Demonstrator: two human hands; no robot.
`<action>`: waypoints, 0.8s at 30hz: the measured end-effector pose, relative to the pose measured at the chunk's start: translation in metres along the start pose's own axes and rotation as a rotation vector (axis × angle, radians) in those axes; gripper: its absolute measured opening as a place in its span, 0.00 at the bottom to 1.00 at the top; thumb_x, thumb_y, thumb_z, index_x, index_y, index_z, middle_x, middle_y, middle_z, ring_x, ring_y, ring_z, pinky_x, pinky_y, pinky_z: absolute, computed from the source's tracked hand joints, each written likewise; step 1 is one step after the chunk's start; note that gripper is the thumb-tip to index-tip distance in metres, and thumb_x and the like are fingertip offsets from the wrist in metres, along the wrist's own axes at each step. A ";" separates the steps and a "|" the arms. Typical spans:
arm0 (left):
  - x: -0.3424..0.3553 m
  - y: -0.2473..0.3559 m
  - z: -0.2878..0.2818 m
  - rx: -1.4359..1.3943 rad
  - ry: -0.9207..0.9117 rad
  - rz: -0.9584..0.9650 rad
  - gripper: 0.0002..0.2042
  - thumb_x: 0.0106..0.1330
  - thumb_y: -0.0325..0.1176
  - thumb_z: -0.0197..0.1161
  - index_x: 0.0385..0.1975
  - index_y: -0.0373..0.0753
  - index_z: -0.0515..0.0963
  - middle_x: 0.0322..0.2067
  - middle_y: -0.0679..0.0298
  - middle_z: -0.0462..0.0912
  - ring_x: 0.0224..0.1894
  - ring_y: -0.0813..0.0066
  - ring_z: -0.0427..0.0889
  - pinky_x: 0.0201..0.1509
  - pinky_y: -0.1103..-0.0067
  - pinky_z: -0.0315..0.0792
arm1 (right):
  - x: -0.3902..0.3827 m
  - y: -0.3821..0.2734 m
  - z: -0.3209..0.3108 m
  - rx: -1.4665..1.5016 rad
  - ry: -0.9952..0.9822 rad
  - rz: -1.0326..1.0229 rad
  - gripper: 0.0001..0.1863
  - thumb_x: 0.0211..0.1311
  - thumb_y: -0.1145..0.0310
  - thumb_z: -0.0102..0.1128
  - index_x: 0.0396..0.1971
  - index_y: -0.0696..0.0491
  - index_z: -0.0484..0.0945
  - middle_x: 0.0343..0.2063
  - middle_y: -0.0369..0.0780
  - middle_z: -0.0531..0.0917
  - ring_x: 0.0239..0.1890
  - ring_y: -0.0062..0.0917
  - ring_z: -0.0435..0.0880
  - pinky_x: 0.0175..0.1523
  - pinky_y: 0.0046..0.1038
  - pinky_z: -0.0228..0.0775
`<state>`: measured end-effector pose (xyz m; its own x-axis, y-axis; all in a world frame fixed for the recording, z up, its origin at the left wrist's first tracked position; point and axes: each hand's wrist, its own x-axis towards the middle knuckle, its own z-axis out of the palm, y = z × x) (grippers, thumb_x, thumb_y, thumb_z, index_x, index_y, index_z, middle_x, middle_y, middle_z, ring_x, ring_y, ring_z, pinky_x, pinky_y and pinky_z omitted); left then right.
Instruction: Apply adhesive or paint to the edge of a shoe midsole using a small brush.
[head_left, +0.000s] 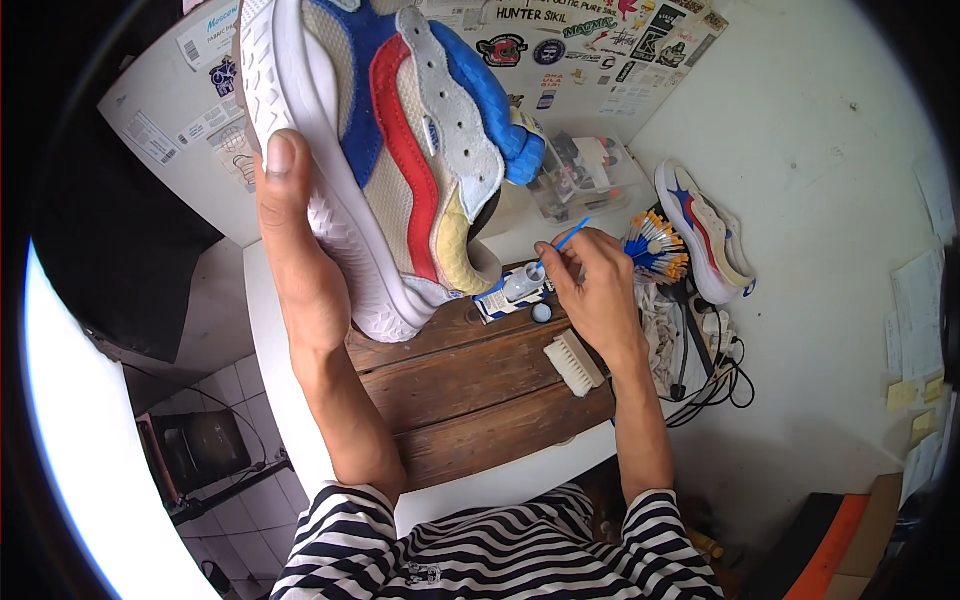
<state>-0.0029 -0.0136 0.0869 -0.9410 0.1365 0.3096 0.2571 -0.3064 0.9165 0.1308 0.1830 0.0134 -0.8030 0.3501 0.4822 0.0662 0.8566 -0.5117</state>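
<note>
My left hand (308,255) grips a multicoloured sneaker (400,150) by its white sole, thumb along the sole and the other fingers hidden behind. The shoe is held up and tilted, with blue, red, grey and cream panels and blue laces. Between the fingertips of my right hand (600,290) is a thin blue stick (573,233), its lower end at the mouth of a small clear bottle (522,283); its tip cannot be made out. The bottle rests by a blue-and-white carton (489,306). A small round cap (542,313) lies just in front of it.
A pale-bristled scrub brush (574,364) lies on the wooden board (450,385). To the right are several paintbrushes (656,247), a second sneaker (703,238) and black cables (735,385). Farther back stands a clear plastic box (590,185) of supplies, before a stickered panel (560,60).
</note>
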 end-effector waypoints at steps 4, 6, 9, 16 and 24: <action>0.002 0.002 0.003 -0.016 -0.017 0.045 0.42 0.69 0.60 0.51 0.69 0.26 0.57 0.69 0.53 0.60 0.72 0.66 0.55 0.76 0.73 0.42 | 0.000 -0.002 -0.001 -0.015 0.030 -0.023 0.10 0.61 0.73 0.66 0.24 0.59 0.74 0.17 0.42 0.77 0.25 0.34 0.77 0.40 0.37 0.70; 0.004 0.001 0.004 -0.022 -0.066 0.077 0.44 0.68 0.61 0.51 0.70 0.25 0.55 0.69 0.52 0.59 0.72 0.66 0.55 0.76 0.73 0.41 | 0.000 -0.010 -0.012 0.021 0.118 0.047 0.10 0.60 0.73 0.67 0.24 0.60 0.75 0.19 0.42 0.79 0.22 0.30 0.78 0.33 0.32 0.71; 0.006 -0.016 -0.001 0.005 0.118 0.020 0.45 0.68 0.62 0.51 0.70 0.24 0.53 0.71 0.50 0.55 0.74 0.64 0.51 0.77 0.73 0.38 | 0.000 -0.010 -0.020 0.084 0.185 0.082 0.11 0.60 0.73 0.68 0.24 0.60 0.75 0.20 0.41 0.80 0.20 0.26 0.78 0.28 0.28 0.68; 0.003 -0.019 0.001 0.056 0.083 0.010 0.48 0.68 0.63 0.49 0.70 0.22 0.48 0.74 0.46 0.47 0.76 0.61 0.44 0.77 0.71 0.34 | -0.005 0.004 -0.020 0.076 0.151 0.118 0.11 0.62 0.72 0.68 0.26 0.62 0.76 0.20 0.42 0.81 0.20 0.25 0.78 0.28 0.26 0.68; 0.004 -0.017 -0.001 0.099 0.087 0.019 0.48 0.69 0.63 0.47 0.70 0.22 0.48 0.73 0.43 0.47 0.77 0.60 0.43 0.78 0.70 0.33 | -0.009 0.003 -0.029 0.148 0.188 0.156 0.08 0.63 0.71 0.67 0.30 0.61 0.79 0.21 0.40 0.82 0.22 0.22 0.79 0.31 0.25 0.70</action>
<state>-0.0112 -0.0090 0.0724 -0.9501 0.0477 0.3082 0.2918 -0.2130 0.9325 0.1552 0.1933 0.0282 -0.6648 0.5493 0.5063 0.0817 0.7271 -0.6817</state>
